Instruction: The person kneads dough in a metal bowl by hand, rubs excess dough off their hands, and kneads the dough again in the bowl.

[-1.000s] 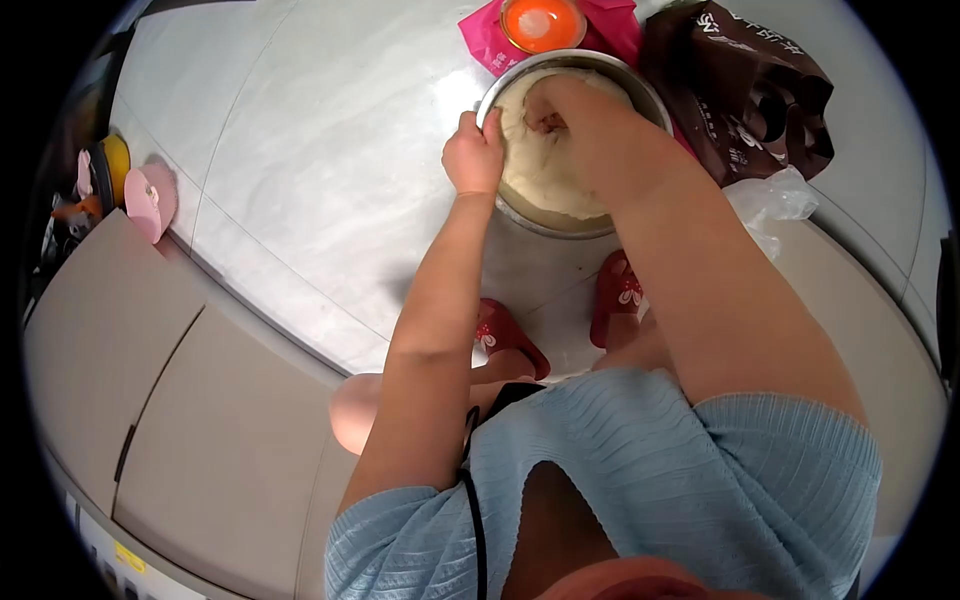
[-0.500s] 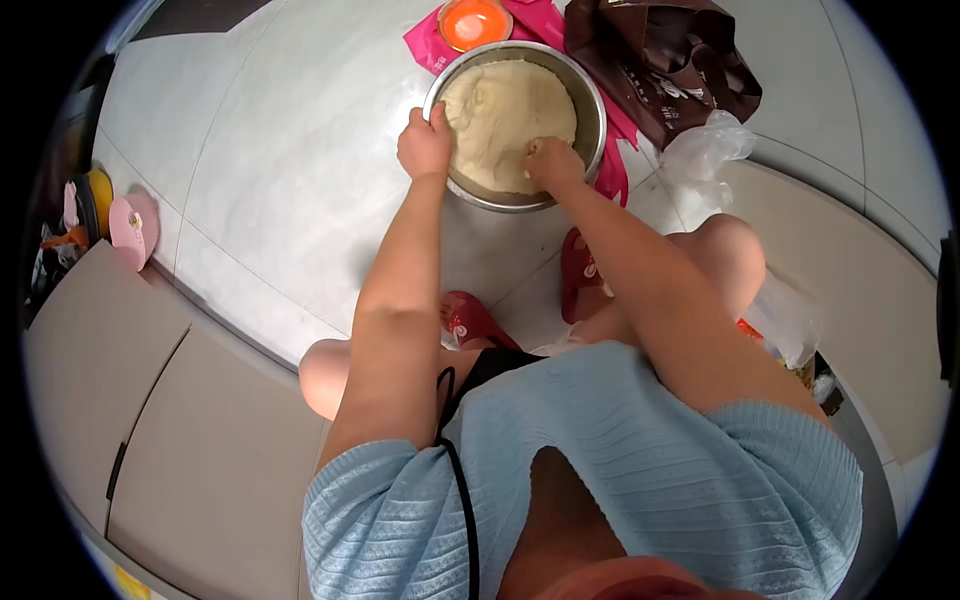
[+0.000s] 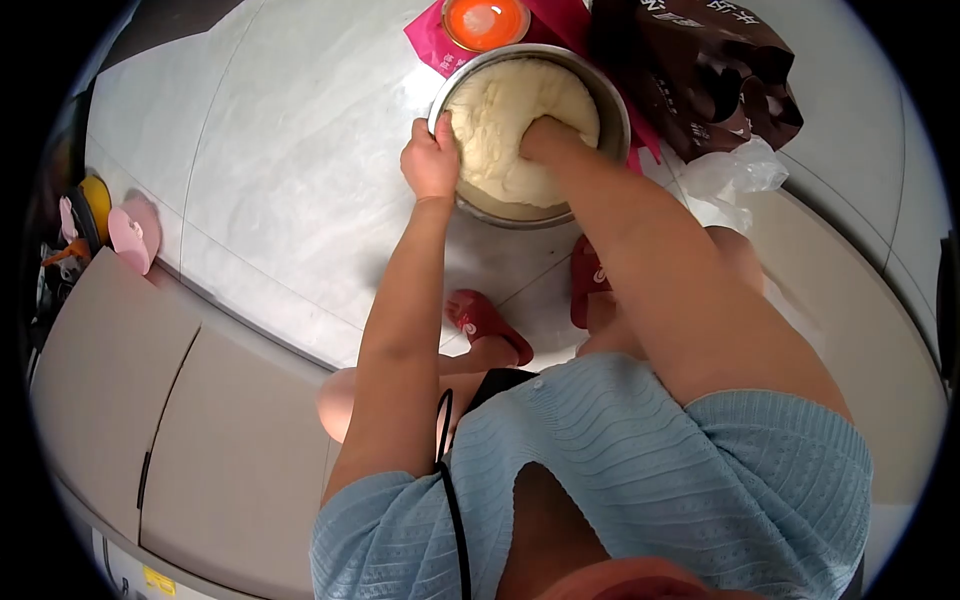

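Note:
A large metal bowl (image 3: 618,150) stands on the floor and holds a wide mass of pale dough (image 3: 492,120). My left hand (image 3: 431,160) grips the bowl's left rim, its thumb on the rim and the fingers around the outside. My right hand (image 3: 545,140) is pressed down into the dough at the middle right of the bowl; its fingers are sunk in and hidden. The dough bulges up around it.
Behind the bowl, an orange bowl (image 3: 486,22) rests on a pink bag (image 3: 428,40). A dark brown bag (image 3: 690,80) and a clear plastic bag (image 3: 735,175) lie at the right. Pink slippers (image 3: 135,232) stand far left by the cabinet (image 3: 240,440). Red slippers (image 3: 486,318) are on my feet.
My right hand has pushed deeper into the dough, and its fist no longer shows. The dough's surface has changed shape. My left hand keeps its hold on the rim. The view has shifted slightly.

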The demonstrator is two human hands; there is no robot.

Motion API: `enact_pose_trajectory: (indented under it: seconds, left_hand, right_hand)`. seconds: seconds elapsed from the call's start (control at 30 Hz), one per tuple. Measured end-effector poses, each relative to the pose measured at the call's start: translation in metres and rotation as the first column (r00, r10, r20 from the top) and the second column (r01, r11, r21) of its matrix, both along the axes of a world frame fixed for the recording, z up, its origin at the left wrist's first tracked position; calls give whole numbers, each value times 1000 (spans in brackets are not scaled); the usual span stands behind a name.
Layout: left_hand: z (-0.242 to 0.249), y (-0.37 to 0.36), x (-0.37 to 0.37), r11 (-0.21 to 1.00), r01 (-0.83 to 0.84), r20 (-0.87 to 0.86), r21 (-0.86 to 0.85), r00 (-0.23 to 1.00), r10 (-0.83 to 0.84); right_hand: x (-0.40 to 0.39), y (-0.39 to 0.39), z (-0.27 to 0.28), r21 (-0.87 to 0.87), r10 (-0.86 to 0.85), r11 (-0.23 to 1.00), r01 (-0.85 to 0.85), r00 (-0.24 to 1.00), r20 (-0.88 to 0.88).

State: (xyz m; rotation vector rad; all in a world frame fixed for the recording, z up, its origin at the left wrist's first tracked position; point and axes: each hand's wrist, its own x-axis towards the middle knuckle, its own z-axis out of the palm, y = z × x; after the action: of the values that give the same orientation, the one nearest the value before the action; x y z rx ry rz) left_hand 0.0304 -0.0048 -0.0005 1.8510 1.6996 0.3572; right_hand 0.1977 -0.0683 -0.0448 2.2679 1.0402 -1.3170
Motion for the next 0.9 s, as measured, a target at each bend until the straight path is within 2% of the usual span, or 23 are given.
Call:
enact_pose_trajectory:
  seconds: [0.03, 0.07, 0.17, 0.23, 0.27, 0.3, 0.33, 0.37, 0.4, 0.43, 0.47, 0.5, 0.53, 0.57, 0.6, 0.63, 0.67, 0.73, 0.77, 0.8, 0.83, 0.87, 0.9]
  left_hand:
    - [-3, 0, 0, 1000, 7, -6, 7, 1000, -7]
    - [-4, -1, -2, 1000, 13, -12, 17, 1000, -13]
    - [-1, -2, -1, 1000, -2, -14, 24, 1000, 2]
    - [-2, 1, 0, 998, -1, -45, 64, 999, 3]
    - [1, -2, 0, 996, 10, -73, 84, 997, -4]
    - [9, -2, 2, 1000, -25, -90, -3, 996, 24]
    - [9, -2, 3, 999, -32, -84, 5, 996, 32]
    - [10, -3, 2, 1000, -26, -117, -10, 993, 25]
    - [10, -2, 2, 1000, -19, -149, -24, 989, 15]
    - [10, -1, 1, 1000, 12, -153, 1, 988, -11]
    - [8, 2, 0, 1000, 2, -149, -4, 989, -2]
    - [11, 7, 1, 998, 53, -153, 13, 987, -51]
    - [11, 8, 0, 995, 101, -160, 25, 982, -96]
    - [9, 12, -1, 996, 85, -157, 18, 984, -81]
    - [8, 24, -1, 990, 142, -121, -24, 982, -144]
    - [7, 33, -2, 977, 204, -87, -69, 974, -210]
    - [7, 40, -3, 978, 195, -87, -69, 976, -200]
    - [3, 47, -9, 941, 177, 126, -289, 981, -146]
    - [0, 37, -15, 958, 155, 0, -242, 987, -160]
    - [5, 14, -21, 975, 79, -34, -210, 996, -88]
    - [0, -12, -25, 982, -89, 32, -166, 995, 96]
    - [-7, -33, -25, 957, -257, 102, -132, 957, 271]
    - [-12, -43, -20, 929, -364, 126, -69, 921, 370]
  right_hand:
    - [4, 3, 5, -7, 149, 989, -150, 987, -55]
    - [9, 8, 9, -4, 153, 988, -154, 986, -60]
    - [33, 44, 25, -260, 206, 909, -327, 892, -402]
    - [35, 52, 20, -383, 177, 784, -488, 767, -617]
    - [27, 39, 9, -384, 183, 774, -503, 759, -624]
    - [18, 21, -10, -363, 181, 855, -370, 870, -459]
    - [14, 9, -20, -298, 155, 925, -236, 950, -272]
    - [9, -9, -11, -292, 167, 924, -245, 949, -267]
    - [3, -34, 4, 183, 242, 958, -221, 965, -104]
    - [3, -51, 16, 612, 231, 758, -225, 970, 71]
    - [12, -57, 25, 607, 241, 759, -235, 968, 74]
    - [25, -60, 37, 589, 397, 775, -230, 902, -171]
    - [32, -61, 51, 563, 510, 794, -230, 755, -412]
    - [36, -55, 72, 556, 520, 794, -245, 748, -413]
    - [40, -41, 99, 370, 564, 823, -430, 693, -450]
    - [41, -35, 116, 165, 584, 788, -593, 637, -502]
    - [44, -34, 121, 166, 591, 783, -600, 632, -502]
    - [52, -39, 119, 227, 774, 570, -789, 423, -471]
    - [50, -41, 115, 233, 775, 566, -791, 414, -477]
    - [48, -44, 109, 182, 719, 630, -755, 478, -504]
    - [47, -47, 104, 124, 658, 686, -717, 538, -527]
    - [47, -50, 102, 126, 658, 681, -721, 528, -538]
    - [46, -50, 101, 141, 597, 740, -657, 547, -587]
